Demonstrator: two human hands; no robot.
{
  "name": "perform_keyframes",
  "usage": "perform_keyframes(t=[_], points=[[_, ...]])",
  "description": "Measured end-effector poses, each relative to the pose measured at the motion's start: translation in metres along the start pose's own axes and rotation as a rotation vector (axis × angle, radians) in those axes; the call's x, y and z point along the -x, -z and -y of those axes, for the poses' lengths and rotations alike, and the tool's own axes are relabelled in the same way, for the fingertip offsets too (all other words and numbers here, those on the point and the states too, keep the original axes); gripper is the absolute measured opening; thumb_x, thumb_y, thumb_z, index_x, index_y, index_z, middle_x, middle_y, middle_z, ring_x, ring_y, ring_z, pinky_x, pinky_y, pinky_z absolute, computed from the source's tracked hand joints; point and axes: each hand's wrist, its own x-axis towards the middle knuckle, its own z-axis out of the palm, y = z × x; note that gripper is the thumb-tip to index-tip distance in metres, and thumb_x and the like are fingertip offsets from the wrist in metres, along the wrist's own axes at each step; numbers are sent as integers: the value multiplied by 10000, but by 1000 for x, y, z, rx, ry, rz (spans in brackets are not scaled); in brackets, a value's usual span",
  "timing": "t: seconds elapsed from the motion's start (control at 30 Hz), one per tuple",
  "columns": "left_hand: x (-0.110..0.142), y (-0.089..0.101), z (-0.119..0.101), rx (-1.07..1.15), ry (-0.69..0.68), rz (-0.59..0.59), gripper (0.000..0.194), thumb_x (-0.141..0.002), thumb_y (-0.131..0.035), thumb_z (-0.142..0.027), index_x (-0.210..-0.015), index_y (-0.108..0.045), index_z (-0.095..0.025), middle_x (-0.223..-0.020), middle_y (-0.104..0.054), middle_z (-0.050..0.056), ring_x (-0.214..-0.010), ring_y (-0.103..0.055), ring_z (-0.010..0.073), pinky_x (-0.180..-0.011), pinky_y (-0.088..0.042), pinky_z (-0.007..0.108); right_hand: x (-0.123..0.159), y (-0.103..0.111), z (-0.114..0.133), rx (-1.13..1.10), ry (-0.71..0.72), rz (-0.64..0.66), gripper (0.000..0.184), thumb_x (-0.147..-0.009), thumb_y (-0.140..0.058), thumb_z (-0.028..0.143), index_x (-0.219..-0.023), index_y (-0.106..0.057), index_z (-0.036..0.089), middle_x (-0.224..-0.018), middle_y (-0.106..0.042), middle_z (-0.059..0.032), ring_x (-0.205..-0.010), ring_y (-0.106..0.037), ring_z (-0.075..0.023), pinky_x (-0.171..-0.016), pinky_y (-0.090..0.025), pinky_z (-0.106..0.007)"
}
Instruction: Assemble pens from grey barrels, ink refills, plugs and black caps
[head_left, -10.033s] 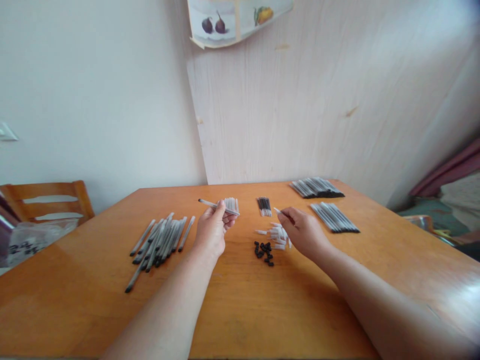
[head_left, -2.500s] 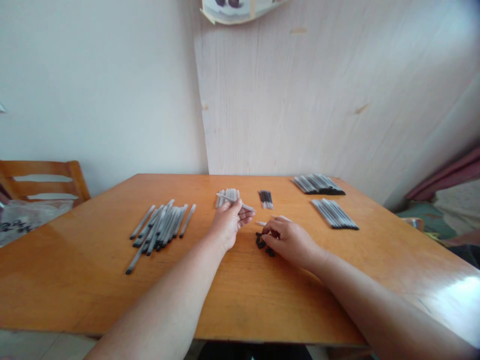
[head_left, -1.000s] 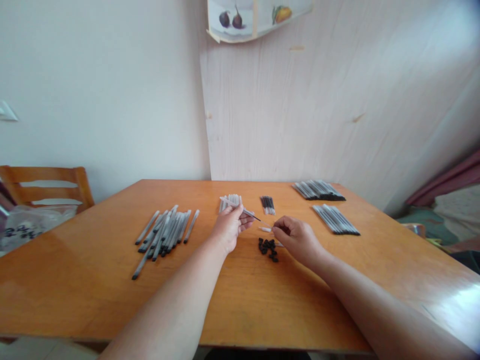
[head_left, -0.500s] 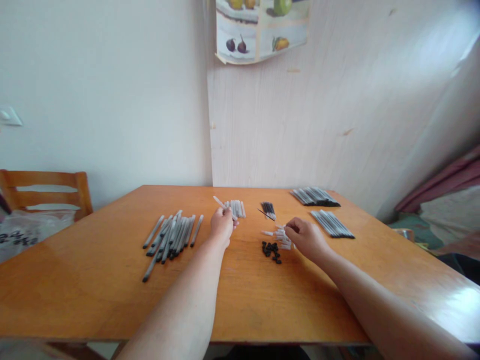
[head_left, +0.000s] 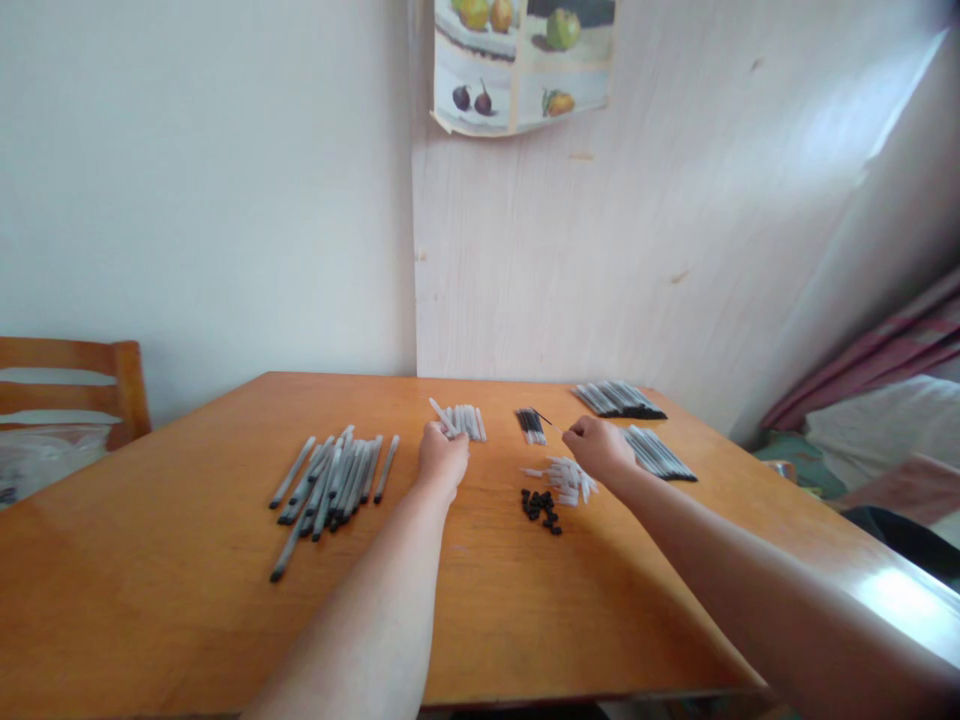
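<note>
My left hand [head_left: 444,455] is closed around a whitish pen barrel [head_left: 438,410], whose far end sticks up past the fingers. Just beyond it lies a row of similar pale barrels [head_left: 469,422]. My right hand [head_left: 596,442] pinches the near end of a thin, dark pen refill [head_left: 547,419], which slants up and left above a small bundle of refills [head_left: 530,427]. Nearer to me than that hand are a heap of small translucent white pieces [head_left: 568,480] and a cluster of small black plugs or caps [head_left: 540,508].
A loose pile of grey pens with black ends [head_left: 334,485] lies on the left of the wooden table [head_left: 187,560]. Two neat rows, one of pens [head_left: 619,398] farther back and another of pens [head_left: 660,455], lie at the right. A wooden chair [head_left: 127,390] stands at the left.
My right hand has moved from the white pieces to the refills and now pinches one. My left hand still holds the barrel. The whole view has shifted slightly.
</note>
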Motion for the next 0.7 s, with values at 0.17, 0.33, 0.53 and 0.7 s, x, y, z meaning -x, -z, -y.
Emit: perform_keyframes(t=[0.17, 0.33, 0.53, 0.7], points=[[-3, -1, 5, -69, -44, -2, 276, -705, -680, -178, -920, -508, -203, -761, -637, 25, -528, -582, 126, -534, -392, 228, -13, -11, 16, 63, -31, 5, 306, -830, -475, 404, -870, -712, 215, -907, -716, -94, -865, -651, -244, -589, -371, -281], [-3, -1, 7, -10, -45, -11, 278, -688, -705, -170, -891, -519, -211, -728, -636, 15, -509, -561, 123, -533, -383, 225, -20, -22, 24, 96, -39, 18, 316, -849, -464, 390, -922, -703, 197, -958, -712, -118, -901, -657, -241, -644, -427, -285], [-2, 1, 5, 92, -13, 16, 259, -699, -704, -158, -868, -517, -217, -742, -650, 35, -625, -620, 165, -579, -408, 240, -23, -29, 30, 118, -44, 53, 303, -839, -473, 369, -947, -700, 200, -988, -706, -136, -940, -655, -258, -702, -466, -325], [1, 3, -3, -46, 40, 44, 282, -722, -695, -188, -938, -516, -218, -842, -677, 65, -699, -655, 181, -598, -437, 248, -22, -32, 34, 125, -50, 97, 317, -828, -496, 406, -949, -702, 199, -1005, -705, -139, -947, -656, -264, -711, -473, -332]])
